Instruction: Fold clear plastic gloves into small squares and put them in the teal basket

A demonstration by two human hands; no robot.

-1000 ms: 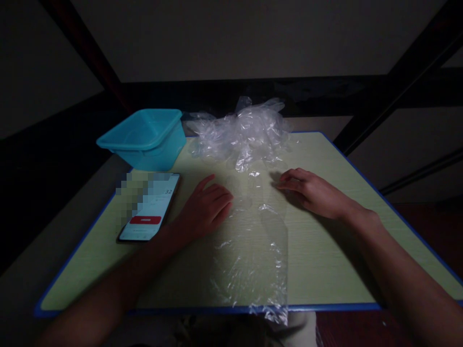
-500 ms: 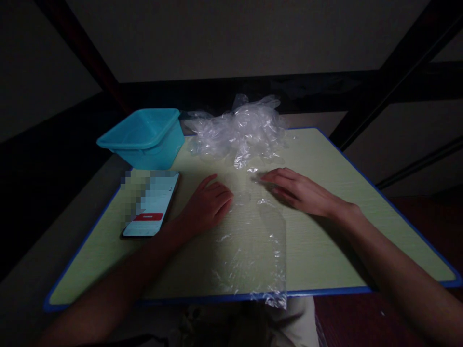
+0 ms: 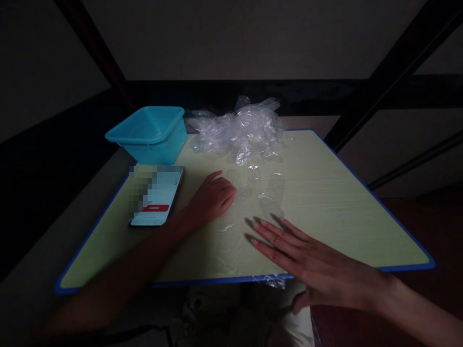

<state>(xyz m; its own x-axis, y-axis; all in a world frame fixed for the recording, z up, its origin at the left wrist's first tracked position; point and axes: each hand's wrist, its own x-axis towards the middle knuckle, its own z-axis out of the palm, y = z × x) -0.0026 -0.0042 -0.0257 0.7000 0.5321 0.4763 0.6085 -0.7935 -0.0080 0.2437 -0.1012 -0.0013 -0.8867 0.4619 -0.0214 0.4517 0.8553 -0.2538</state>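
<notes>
A clear plastic disposable glove (image 3: 277,185) lies flat on the table, its finger shapes toward the back and its cuff over the front edge. At its left side my left hand (image 3: 213,200) rests with fingers curled, closed at the glove's edge; the exact contact is hidden. Over the lower right part of the glove is my right hand (image 3: 307,260), open, fingers stretched out and slightly spread, palm down. A heap of similar crumpled clear gloves (image 3: 249,127) sits beyond both hands at the back of the table.
A blue plastic basket (image 3: 155,147) stands at the back left. In front of it lies a phone (image 3: 155,212) with a lit screen. The pale table (image 3: 343,212) has a blue rim. Dark bars and a wall stand behind it.
My right hand has come from the glove's finger end back toward the front edge, and its fingers have spread. My left hand stays at the glove's left side. The view has shifted slightly.
</notes>
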